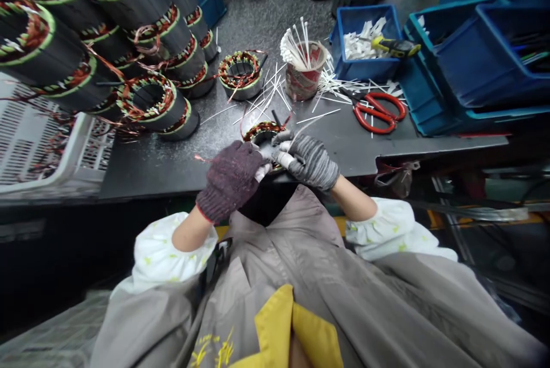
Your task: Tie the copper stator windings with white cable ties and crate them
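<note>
A copper-wound ring lies at the table's front edge, largely covered by my hands. My left hand, in a dark purple glove, is closed on the ring's left side. On its right side is my right hand, in a grey striped glove with pale wrapped fingertips. Its fingers are pinched together near a thin white tie that sticks out to the upper right. What the fingertips grip is too small to make out. Another wound ring sits just behind, with copper wires loose around it.
Stacked wound cores fill the left beside a white crate. Behind my hands stand a cup of white ties and scattered ties. Red-handled scissors, a blue bin with a yellow screwdriver, and larger bins are right.
</note>
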The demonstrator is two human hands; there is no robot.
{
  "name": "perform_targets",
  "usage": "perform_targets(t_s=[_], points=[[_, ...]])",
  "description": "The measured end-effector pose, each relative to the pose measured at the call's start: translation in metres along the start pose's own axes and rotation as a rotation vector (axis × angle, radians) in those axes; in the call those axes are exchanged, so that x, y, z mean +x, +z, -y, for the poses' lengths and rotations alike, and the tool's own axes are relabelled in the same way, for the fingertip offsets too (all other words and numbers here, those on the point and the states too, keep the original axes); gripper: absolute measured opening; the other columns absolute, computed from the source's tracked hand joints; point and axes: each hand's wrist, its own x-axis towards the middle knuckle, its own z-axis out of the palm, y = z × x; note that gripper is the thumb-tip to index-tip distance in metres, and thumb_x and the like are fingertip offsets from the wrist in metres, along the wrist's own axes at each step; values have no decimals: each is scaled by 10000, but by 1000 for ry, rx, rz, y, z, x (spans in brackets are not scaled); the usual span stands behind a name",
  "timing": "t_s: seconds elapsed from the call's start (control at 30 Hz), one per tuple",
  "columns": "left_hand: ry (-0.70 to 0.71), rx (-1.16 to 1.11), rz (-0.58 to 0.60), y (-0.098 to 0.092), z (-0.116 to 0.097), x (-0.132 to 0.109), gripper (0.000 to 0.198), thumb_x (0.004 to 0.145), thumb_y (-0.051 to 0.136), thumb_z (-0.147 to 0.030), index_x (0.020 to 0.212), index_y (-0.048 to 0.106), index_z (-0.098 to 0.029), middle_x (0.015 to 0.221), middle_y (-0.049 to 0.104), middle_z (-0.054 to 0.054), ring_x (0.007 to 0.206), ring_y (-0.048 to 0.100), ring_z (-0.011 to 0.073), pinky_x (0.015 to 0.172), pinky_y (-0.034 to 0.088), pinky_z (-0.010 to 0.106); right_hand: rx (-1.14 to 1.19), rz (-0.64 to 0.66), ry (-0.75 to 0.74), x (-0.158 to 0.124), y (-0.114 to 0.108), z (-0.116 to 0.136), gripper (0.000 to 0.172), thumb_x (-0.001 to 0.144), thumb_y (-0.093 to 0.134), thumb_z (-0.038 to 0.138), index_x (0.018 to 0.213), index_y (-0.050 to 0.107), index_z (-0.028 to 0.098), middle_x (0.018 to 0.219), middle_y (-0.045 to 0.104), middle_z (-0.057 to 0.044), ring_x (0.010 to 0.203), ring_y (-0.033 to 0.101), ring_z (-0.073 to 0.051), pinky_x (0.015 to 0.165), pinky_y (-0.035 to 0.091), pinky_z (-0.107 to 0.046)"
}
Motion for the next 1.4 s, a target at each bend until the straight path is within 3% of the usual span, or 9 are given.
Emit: perform_targets(t_s=[0.2,0.33,0.47,0.53,0.63,0.7,0.9,1.13,1.4], points=[[259,-225,-123,19,27,3,194,1036,630,-352,1122,780,-266,1088,797,56,1027,716,221,885,530,388,328,264,-182,40,-22,-36,213,982,616,386,975,759,229,1228,754,-73,1093,706,-218,1027,568,-407],[234,-224,-241,31,25,-8,191,978,719,-329,1162,766,-305,1124,812,39,1137,716,239,962,540,433,445,326,-183,56,-21,-37,328,956,680,516,886,741,201,1107,765,-77,1001,720,-209,952,592,-388],[126,-182,-299,30,12,-16,173,980,683,-262,1125,762,-314,1079,822,19,1246,706,293,1220,389,648,432,401,-139,59,-34,-39,377,901,752,582,954,767,209,1028,773,-53,969,718,-198,951,598,-373],[77,-196,-282,31,3,-21,214,995,637,-237,1161,747,-314,1108,823,20,1226,725,287,1265,328,692,374,258,-96,59,-50,-47,394,880,777,578,1030,769,213,1041,776,-55,974,719,-211,946,608,-394],[20,-173,-324,36,-13,-28,244,1004,611,-198,1211,713,-276,1138,823,45,1145,760,255,1261,384,632,108,-232,65,73,-75,-62,263,904,761,460,1004,766,217,990,763,-62,906,707,-233,920,620,-450],[-23,-146,-392,40,-24,-30,235,994,635,-180,1208,697,-255,1127,825,54,1137,767,250,1268,390,601,-94,-431,151,93,-82,-70,147,897,755,356,956,772,223,958,744,-68,902,691,-258,960,605,-511],[-37,-167,-457,42,-29,-31,253,990,675,-169,1232,651,-239,1143,822,51,1140,774,221,1267,423,514,-205,-401,192,147,-74,-82,103,782,841,229,816,745,242,935,706,-72,1020,672,-306,1101,540,-591],[-64,-281,-453,45,-6,-24,219,987,688,-205,1200,662,-250,1137,814,40,1109,788,225,1271,438,516,366,-441,245,126,-90,-99,278,875,776,518,927,722,250,840,711,-31,798,711,-224,751,669,-436],[-159,-250,-383,50,-10,-9,198,1011,614,-239,1184,711,-235,1178,808,72,1250,734,268,1304,367,604,340,-553,217,121,-107,-94,282,878,798,505,946,647,277,915,733,-10,901,750,-214,718,652,-368]])
